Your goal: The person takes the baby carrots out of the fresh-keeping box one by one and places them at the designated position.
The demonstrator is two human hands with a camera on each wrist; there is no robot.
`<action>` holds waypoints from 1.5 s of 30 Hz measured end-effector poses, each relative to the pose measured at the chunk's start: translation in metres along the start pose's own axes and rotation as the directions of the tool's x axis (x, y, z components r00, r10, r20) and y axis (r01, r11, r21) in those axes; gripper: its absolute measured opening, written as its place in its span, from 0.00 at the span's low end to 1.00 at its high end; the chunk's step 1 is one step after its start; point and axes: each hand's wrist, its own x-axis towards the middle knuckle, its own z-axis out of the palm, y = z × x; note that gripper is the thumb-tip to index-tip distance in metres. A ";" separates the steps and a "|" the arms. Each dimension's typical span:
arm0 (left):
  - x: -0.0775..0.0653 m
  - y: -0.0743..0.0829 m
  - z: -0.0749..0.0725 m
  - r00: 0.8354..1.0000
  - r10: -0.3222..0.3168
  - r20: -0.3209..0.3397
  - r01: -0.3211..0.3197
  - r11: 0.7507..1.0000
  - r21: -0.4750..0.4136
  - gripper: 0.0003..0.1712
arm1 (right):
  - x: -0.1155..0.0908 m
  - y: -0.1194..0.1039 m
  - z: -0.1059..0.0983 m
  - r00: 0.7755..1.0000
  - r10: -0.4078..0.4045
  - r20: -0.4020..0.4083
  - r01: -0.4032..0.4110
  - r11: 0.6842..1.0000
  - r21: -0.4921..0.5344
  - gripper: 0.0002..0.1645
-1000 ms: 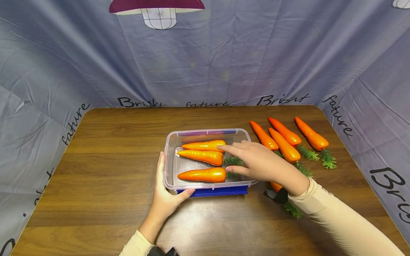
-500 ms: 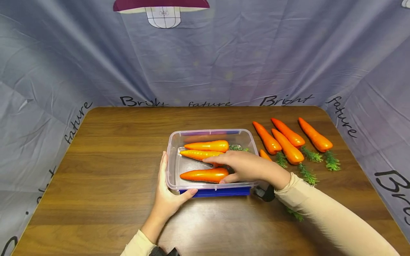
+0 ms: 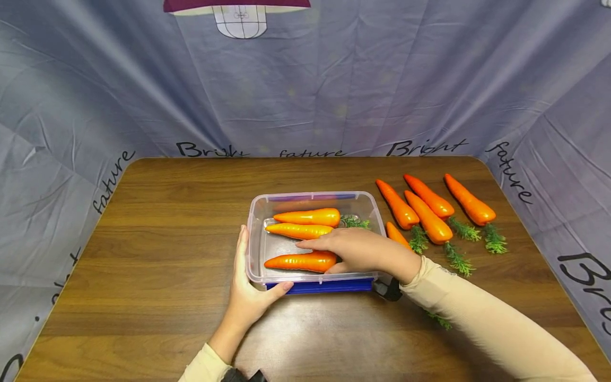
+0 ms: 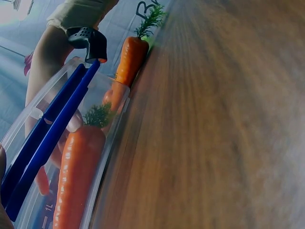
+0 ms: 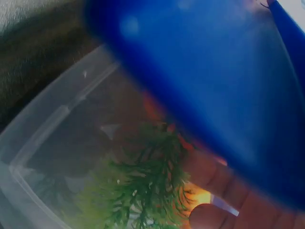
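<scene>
A clear plastic box point(image 3: 254, 241) with blue latches point(image 3: 329, 285) sits mid-table in the head view, three orange carrots inside. My left hand point(image 3: 248, 294) holds its near left corner, thumb along the front latch and fingers up the left wall. Reaching in from the right, my right hand point(image 3: 358, 252) grips the front carrot point(image 3: 296, 261) at its leafy end, thumb on the near side. Its fingers cover the thick end of the middle carrot point(image 3: 296, 230). Behind lies the back carrot point(image 3: 307, 217). The right wrist view shows green leaves point(image 5: 143, 181) beside my fingertips.
Several more carrots with green tops lie to the right of the box, among them one carrot point(image 3: 468, 199) farthest right. Another carrot point(image 3: 397, 235) is partly hidden behind my right arm. A printed grey curtain point(image 3: 305, 95) surrounds the wooden table point(image 3: 186, 223).
My right hand has come down and left into the box, from above the leaves onto the front carrot, which has shifted slightly. My left hand keeps its hold on the corner.
</scene>
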 end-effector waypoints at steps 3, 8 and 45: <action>0.000 -0.001 0.000 1.000 0.000 -0.002 0.000 1.000 0.008 0.77 | 0.002 -0.001 0.002 1.000 -0.012 -0.003 0.011 1.000 -0.019 0.44; 0.000 -0.001 -0.001 1.000 0.002 -0.003 -0.002 1.000 0.010 0.77 | 0.004 -0.001 0.004 1.000 -0.005 0.002 0.005 1.000 -0.027 0.42; 0.000 0.000 0.000 1.000 0.012 -0.002 -0.012 1.000 -0.012 0.77 | -0.005 0.004 0.002 0.972 0.052 -0.230 -0.056 0.998 -0.012 0.52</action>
